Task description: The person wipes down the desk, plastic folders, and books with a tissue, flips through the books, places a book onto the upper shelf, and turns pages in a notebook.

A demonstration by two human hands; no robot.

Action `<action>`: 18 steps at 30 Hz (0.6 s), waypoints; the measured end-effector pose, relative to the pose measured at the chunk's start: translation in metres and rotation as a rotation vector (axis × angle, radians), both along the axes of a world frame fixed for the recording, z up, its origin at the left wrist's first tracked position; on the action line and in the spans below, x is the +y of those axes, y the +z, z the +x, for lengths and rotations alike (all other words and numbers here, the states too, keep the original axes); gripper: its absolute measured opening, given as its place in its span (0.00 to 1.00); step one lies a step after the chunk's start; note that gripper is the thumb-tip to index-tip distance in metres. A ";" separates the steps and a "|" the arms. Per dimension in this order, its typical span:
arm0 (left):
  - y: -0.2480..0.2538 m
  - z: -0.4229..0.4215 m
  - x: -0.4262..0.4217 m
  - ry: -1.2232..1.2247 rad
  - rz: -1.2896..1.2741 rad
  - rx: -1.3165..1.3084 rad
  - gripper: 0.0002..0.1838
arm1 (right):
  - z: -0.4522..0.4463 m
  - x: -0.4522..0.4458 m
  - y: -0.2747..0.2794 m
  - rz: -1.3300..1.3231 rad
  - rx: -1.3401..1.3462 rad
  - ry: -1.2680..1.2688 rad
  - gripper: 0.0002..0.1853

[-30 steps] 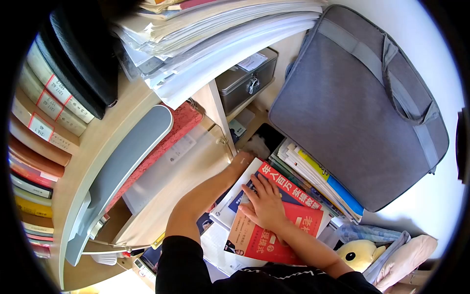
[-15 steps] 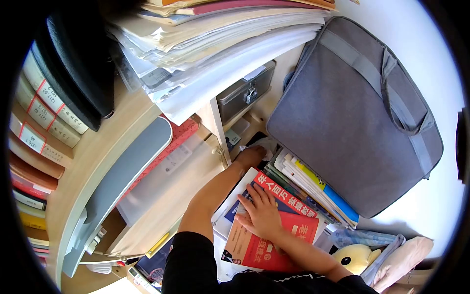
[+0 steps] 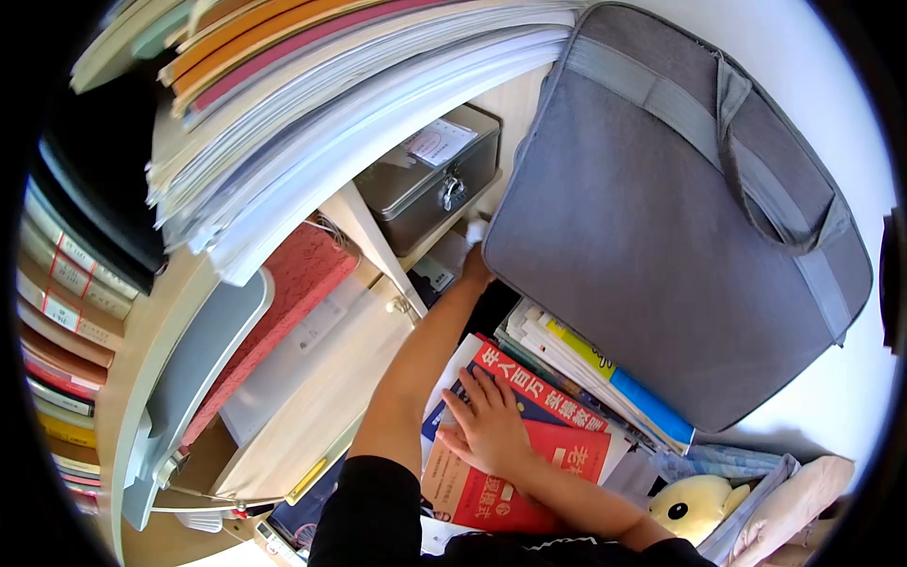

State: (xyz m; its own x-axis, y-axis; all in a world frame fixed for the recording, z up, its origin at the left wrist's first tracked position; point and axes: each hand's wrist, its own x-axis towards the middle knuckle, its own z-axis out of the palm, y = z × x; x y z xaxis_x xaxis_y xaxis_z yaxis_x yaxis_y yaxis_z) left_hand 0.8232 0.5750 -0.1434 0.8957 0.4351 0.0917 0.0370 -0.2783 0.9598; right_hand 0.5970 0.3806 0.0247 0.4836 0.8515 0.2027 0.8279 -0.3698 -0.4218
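Left hand had moved farther in beside the grey bag, its grip indiscernible. Right hand lay spread, grasping nothing, across stacked books near the torso, judged bendable, slick, best held by opposite edges

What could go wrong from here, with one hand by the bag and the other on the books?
The left hand is right at the edge of the bag, so it might knock or shift it.
The right hand rests on the red book, which overlaps others; pressing could make it slide.
The papers form a tall, uneven pile; a bump might shift some.
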 end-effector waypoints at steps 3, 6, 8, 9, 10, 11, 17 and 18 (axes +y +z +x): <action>-0.013 0.009 -0.015 -0.180 0.609 -0.286 0.20 | 0.003 -0.002 0.001 0.023 0.031 0.013 0.30; -0.003 0.020 -0.016 -0.230 0.765 -0.080 0.21 | 0.007 -0.003 0.002 -0.030 0.051 0.036 0.28; 0.004 0.023 -0.013 -0.235 0.854 0.044 0.21 | 0.008 -0.006 0.003 -0.078 0.072 0.069 0.28; 0.005 0.022 -0.012 -0.235 0.896 0.094 0.21 | 0.007 -0.006 0.003 -0.073 0.077 0.074 0.28; 0.008 0.021 -0.009 -0.235 0.932 0.142 0.21 | 0.008 -0.006 0.004 -0.082 0.083 0.082 0.27; 0.011 0.021 -0.007 -0.235 0.963 0.186 0.21 | 0.010 -0.006 0.005 -0.091 0.082 0.088 0.27; 0.005 0.033 0.041 -0.153 1.002 0.373 0.21 | 0.011 -0.007 0.003 -0.129 0.090 0.109 0.25; 0.006 0.034 0.047 -0.145 1.003 0.397 0.21 | 0.011 -0.007 0.003 -0.118 0.099 0.105 0.25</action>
